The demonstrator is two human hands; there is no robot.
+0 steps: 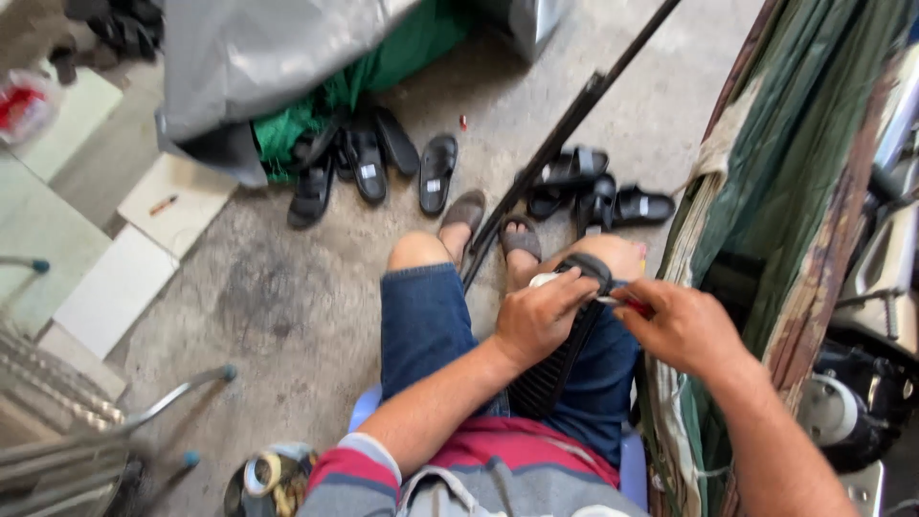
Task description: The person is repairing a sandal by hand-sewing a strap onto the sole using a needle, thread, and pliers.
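Observation:
I sit on a pale blue stool with a black ribbed strap-like piece (555,364) lying along my right thigh. My left hand (539,316) presses down on its upper end, fingers closed over a small white object (544,280). My right hand (682,324) grips a thin red-handled tool (634,306) whose metal tip points at the spot under my left fingers. A long dark metal bar (565,134) leans between my knees and runs away to the upper right.
Several black sandals (369,168) lie scattered on the concrete floor ahead. A grey and green tarp (287,67) covers something at top. Green fabric and a rusty frame (795,220) stand close on the right. Metal chair legs (172,397) and tape rolls (263,474) sit at lower left.

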